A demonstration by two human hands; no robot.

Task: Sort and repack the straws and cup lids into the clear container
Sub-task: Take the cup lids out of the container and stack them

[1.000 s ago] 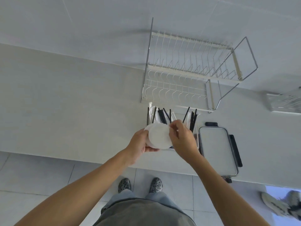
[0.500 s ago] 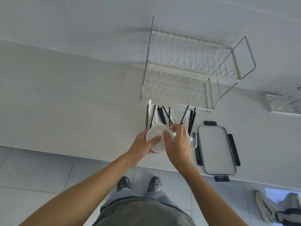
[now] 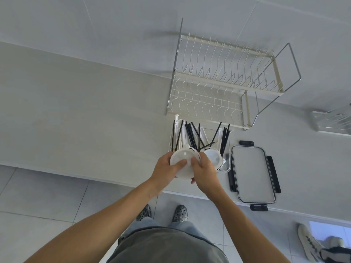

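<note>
Cup lids (image 3: 182, 164), a white stack of them, sit between both hands just above the near left end of the clear container (image 3: 227, 168). The left hand (image 3: 165, 172) curls round the stack's left edge with its thumb pressed on top; the right hand (image 3: 204, 172) grips the right edge, fingers wrapped under. Black straws (image 3: 191, 136) and white wrapped ones lean upright in the container, fanning over its far half, and another lid (image 3: 212, 157) lies inside beside the stack. The container's lid (image 3: 253, 171) rests flat just to the right, near the bench (image 3: 85, 120) edge. A dish rack (image 3: 224, 82) stands close behind the straws. The bench's left side lies open.
</note>
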